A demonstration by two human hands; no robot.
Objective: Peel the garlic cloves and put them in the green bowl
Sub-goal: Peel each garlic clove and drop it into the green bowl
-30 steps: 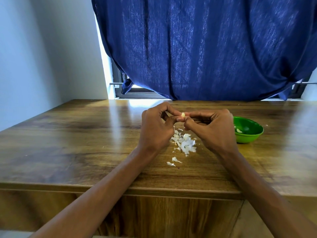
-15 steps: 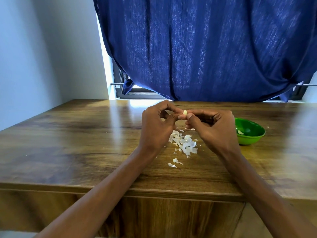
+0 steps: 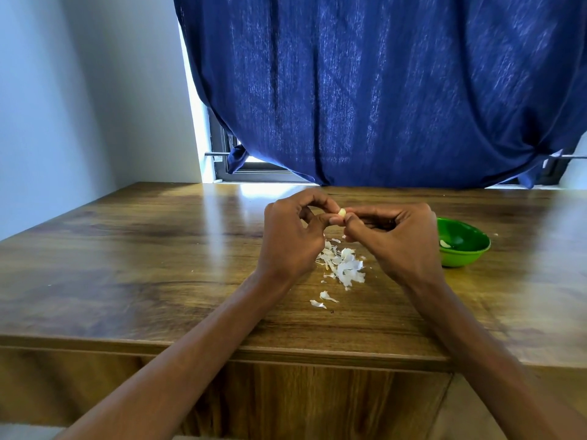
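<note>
A small pale garlic clove [image 3: 342,212] is held above the wooden table [image 3: 158,265], pinched between the fingertips of both hands. My left hand [image 3: 293,239] grips it from the left with thumb and forefinger. My right hand [image 3: 397,239] pinches it from the right, fingers curled. Right of my right hand stands the green bowl [image 3: 467,257], partly hidden by that hand, with one peeled clove [image 3: 444,243] inside.
A heap of white garlic skins [image 3: 344,265] lies on the table below my hands, and two loose flakes [image 3: 322,299] lie nearer the front edge. A dark blue curtain [image 3: 381,90] hangs behind the table over a window.
Both hands have stayed together on the clove, with only small finger shifts. The view has drifted slightly.
</note>
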